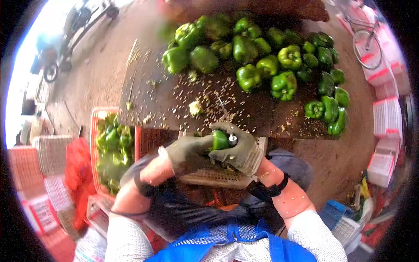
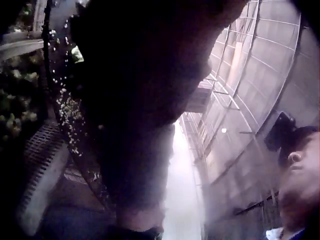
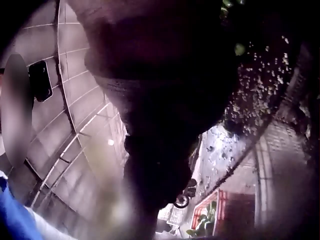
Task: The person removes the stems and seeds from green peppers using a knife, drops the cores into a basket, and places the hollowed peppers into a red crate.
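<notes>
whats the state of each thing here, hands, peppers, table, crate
left hand: gloved, grips the held pepper
right hand: gloved, curled round a metal tool at that pepper's top
pepper pile: whole, heaped on the table
table: strewn with seeds
orange crate: holds green peppers

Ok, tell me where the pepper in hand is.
Head view, centre: the green bell pepper is gripped between the gloved left hand and right hand, just below the near edge of the seed-strewn table.
</notes>
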`<state>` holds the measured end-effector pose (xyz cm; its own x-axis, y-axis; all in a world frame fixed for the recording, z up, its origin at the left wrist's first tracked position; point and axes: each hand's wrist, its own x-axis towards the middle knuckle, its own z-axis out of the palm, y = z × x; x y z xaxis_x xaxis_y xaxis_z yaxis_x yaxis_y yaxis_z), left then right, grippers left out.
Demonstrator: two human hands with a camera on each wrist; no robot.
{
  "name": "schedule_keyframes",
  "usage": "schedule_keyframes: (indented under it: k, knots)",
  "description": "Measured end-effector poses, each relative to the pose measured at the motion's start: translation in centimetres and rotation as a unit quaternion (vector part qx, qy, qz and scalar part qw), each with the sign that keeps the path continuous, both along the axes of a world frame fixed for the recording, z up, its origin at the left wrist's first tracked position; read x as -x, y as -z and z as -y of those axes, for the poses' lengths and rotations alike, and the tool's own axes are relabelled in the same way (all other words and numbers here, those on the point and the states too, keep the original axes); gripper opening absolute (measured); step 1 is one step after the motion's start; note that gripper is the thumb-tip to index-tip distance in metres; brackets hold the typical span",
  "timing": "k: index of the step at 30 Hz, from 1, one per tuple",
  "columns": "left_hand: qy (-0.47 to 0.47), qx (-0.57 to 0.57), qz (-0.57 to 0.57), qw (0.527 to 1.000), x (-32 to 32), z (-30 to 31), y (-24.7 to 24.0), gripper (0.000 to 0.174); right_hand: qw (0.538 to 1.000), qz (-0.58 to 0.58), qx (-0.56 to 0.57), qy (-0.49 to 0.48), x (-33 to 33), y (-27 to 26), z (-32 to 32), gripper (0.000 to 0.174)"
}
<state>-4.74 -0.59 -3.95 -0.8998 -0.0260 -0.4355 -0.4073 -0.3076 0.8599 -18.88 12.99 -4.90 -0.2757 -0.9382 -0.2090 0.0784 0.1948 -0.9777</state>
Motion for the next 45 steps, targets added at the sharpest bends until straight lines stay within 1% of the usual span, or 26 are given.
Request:
schedule_keyframes:
  k: [1,2,3,4,6,7,10,11,12,14,15,18,19,22,23,24,25,28,30,31,34,36,38,39,43,45]
  knots:
    - [-0.025,0.058,-0.148,0.987,0.0,-0.3,0.4,0.043,0.999,0.052,0.004,0.009,0.7,-0.9,0.6,0.063]
    - [-0.03,0.215,-0.126,0.968,-0.1,-0.3,0.2,0.044,0.994,0.105,0.01,0.018,1.0,-1.5,0.8,0.064]
    - [-0.025,0.414,-0.095,0.905,0.2,-0.4,-0.7,0.041,0.994,0.074,0.074,0.042,1.1,-0.9,1.1,0.066]
    - [-0.072,0.437,-0.083,0.893,0.9,-1.2,-1.4,0.036,0.992,0.083,0.08,0.044,1.2,-0.4,1.3,0.066]
    - [-0.082,0.447,-0.065,0.889,1.6,-2.0,-1.4,0.037,0.99,0.101,0.088,0.037,1.7,0.2,1.2,0.066]
    - [-0.047,0.46,-0.021,0.886,1.8,-2.5,-1.9,0.042,0.99,0.093,0.101,0.027,1.9,0.1,0.6,0.063]
    - [0.057,0.391,-0.083,0.915,2.7,-2.4,-3.4,0.057,0.977,0.212,0.017,-0.003,2.2,-0.8,-1.5,0.059]
    - [0.014,0.24,-0.1,0.965,2.3,-2.5,-1.3,0.065,0.981,0.193,0.034,-0.014,2.1,-0.3,-2.1,0.057]
    - [0.024,0.178,-0.095,0.979,2.4,-2.4,-1.5,0.061,0.983,0.182,0.024,-0.013,2.2,-0.8,-2.4,0.057]
    - [0.038,0.052,-0.08,0.995,2.7,-2.0,-2.9,0.052,0.986,0.167,0.006,-0.015,2.2,-2.1,-2.5,0.056]
    - [0.026,0.029,-0.034,0.999,2.9,-1.7,-3.6,0.057,0.985,0.163,0.051,0.023,1.7,-1.9,-2.2,0.053]
    - [-0.06,-0.078,-0.024,0.995,2.3,-1.2,-2.7,0.063,0.991,0.115,0.067,-0.022,2.1,-2.7,-2.1,0.058]
    - [-0.05,-0.068,-0.021,0.996,2.6,-1.0,-2.9,0.063,0.994,0.092,0.058,-0.011,2.0,-2.2,-2.1,0.057]
    - [0.019,0.02,0.039,0.999,3.4,-0.5,-3.0,0.06,0.971,0.239,-0.022,0.013,3.0,-2.8,-2.5,0.056]
    - [0.051,0.059,0.065,0.995,3.6,-0.4,-2.9,0.059,0.985,0.171,-0.026,0.023,3.0,-2.2,-2.4,0.055]
    - [0.079,0.043,0.026,0.996,3.9,-0.6,-3.4,0.065,0.99,0.135,0.0,0.028,2.9,-1.2,-2.7,0.056]
    - [0.108,0.026,0.064,0.992,3.9,-0.6,-3.5,0.074,0.99,0.137,-0.009,0.036,2.6,-0.8,-2.9,0.056]
    - [0.064,0.044,-0.03,0.997,4.3,-1.8,-1.3,0.058,0.991,0.111,-0.048,0.054,3.0,-1.2,-2.3,0.056]
    - [-0.011,0.153,-0.057,0.987,3.6,-2.8,0.9,0.046,0.984,0.142,-0.085,0.061,3.3,0.5,-1.8,0.057]
    - [-0.069,0.146,-0.025,0.987,2.6,-3.4,4.2,0.042,0.993,0.081,-0.048,0.069,3.4,0.7,-1.6,0.058]
    - [-0.145,0.301,-0.002,0.943,1.5,-4.5,5.9,0.033,0.998,0.04,-0.003,0.054,3.4,2.0,0.0,0.057]
    - [-0.178,0.258,-0.02,0.95,0.8,-4.2,5.0,0.032,0.998,0.044,-0.004,0.051,3.0,2.0,1.0,0.052]
    - [-0.214,0.004,-0.05,0.976,1.4,-3.5,1.9,0.036,0.993,0.105,-0.019,0.043,2.5,1.9,1.3,0.051]
    - [-0.203,-0.032,-0.041,0.978,1.0,-3.2,1.8,0.039,0.982,0.186,-0.007,0.032,2.3,0.7,1.2,0.05]
    - [-0.124,-0.099,0.017,0.987,0.1,-2.3,0.5,0.043,0.985,0.166,-0.055,0.002,0.9,0.9,0.1,0.051]
    - [-0.166,-0.304,0.121,0.93,0.2,-2.5,1.0,0.042,0.988,0.145,-0.043,0.002,0.4,3.1,-0.1,0.05]
